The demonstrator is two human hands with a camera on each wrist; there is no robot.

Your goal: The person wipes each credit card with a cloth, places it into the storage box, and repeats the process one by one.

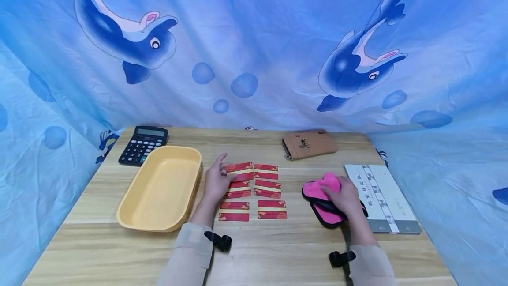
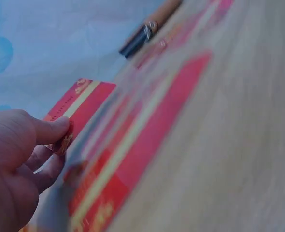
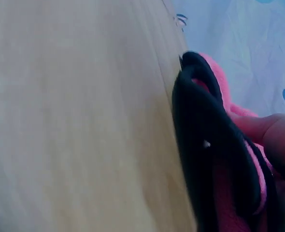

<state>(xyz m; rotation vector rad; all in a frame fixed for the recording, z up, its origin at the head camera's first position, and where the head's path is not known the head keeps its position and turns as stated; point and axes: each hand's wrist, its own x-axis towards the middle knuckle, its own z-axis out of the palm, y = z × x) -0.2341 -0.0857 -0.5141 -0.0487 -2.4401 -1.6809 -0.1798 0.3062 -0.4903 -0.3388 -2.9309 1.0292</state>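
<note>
My left hand (image 1: 215, 183) pinches a red card with a pale gold stripe (image 2: 76, 107) between thumb and fingers. In the left wrist view this card is tilted up above the others. More matching red cards (image 1: 271, 209) lie on the wooden table in two columns, just below and to the right of that hand. My right hand (image 1: 346, 195) grips a folded, soft pink cloth piece with black edging (image 1: 327, 186). Thumb on its pink side, the hand holds it close over the table in the right wrist view. Part of the cloth is hidden behind the fingers.
A yellow plastic basin (image 1: 158, 193) stands left of the left hand, with a black calculator (image 1: 144, 144) behind it. At the back lies a brown zip wallet (image 1: 311, 143). Beside the right hand is a white and grey notebook (image 1: 381, 197). A blue dolphin curtain (image 1: 254, 47) hangs behind the table.
</note>
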